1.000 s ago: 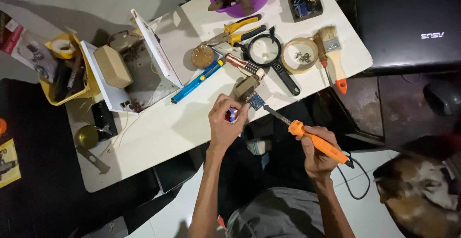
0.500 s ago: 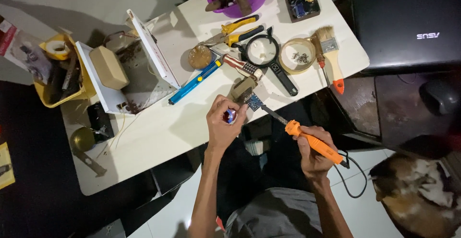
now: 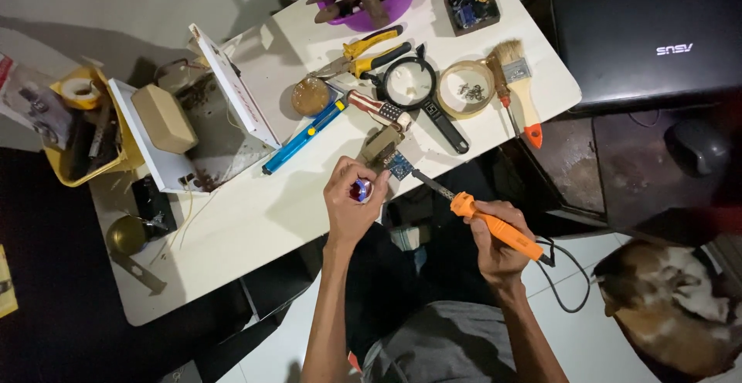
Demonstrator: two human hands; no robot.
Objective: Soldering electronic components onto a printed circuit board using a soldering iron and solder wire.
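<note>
White cluttered table (image 3: pixel 255 213), pale tiled floor, left hand (image 3: pixel 352 201) pinching small spool, right hand (image 3: pixel 498 240) gripping orange soldering iron (image 3: pixel 483 219).

A: Lighting on the table (image 3: pixel 255 221)?

B: Bright and fairly even from overhead; the white surface is well exposed, without blown glare. Soft shadows fall to the left of the upright items.

A: Surroundings?

B: Dim. The floor at left is almost black, detail lost. The laptop (image 3: pixel 657 35) lid shows a faint sheen.

A: Sharpness?

B: Centre crisp, no motion blur. Wide-angle lens bends lines towards the corners; edges slightly soft.
</note>
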